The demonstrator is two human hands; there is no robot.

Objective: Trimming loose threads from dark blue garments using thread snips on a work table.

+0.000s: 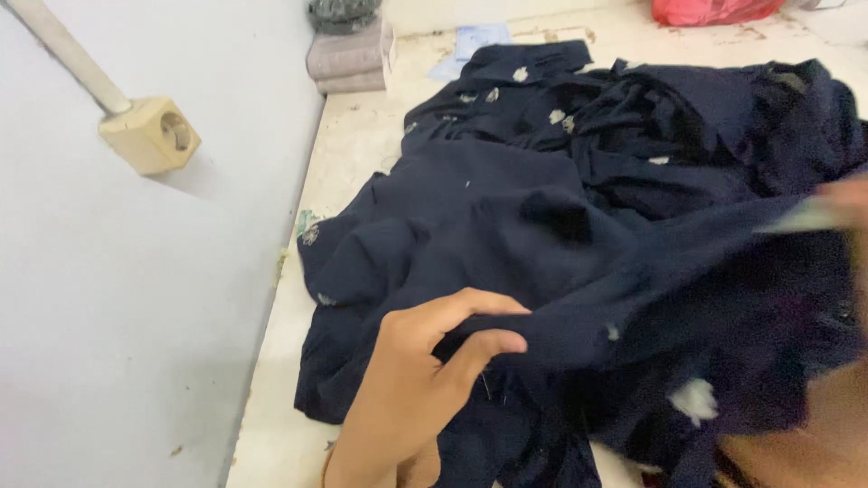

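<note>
A dark navy garment (506,226) with small pale embroidered motifs lies crumpled across a white worktop (353,145). My left hand (411,384) pinches a fold of the navy cloth between thumb and fingers near the bottom middle. At the right edge my right hand (845,203) is blurred; it seems to hold a small pale thing above the cloth, and what that thing is I cannot tell. A forearm shows at the bottom right corner.
A grey wall (136,316) runs along the left with a beige socket box (151,134) and a pipe. Folded grey cloth (348,56) and a blue paper (477,38) lie at the back. A red bag (710,11) sits at the far top right.
</note>
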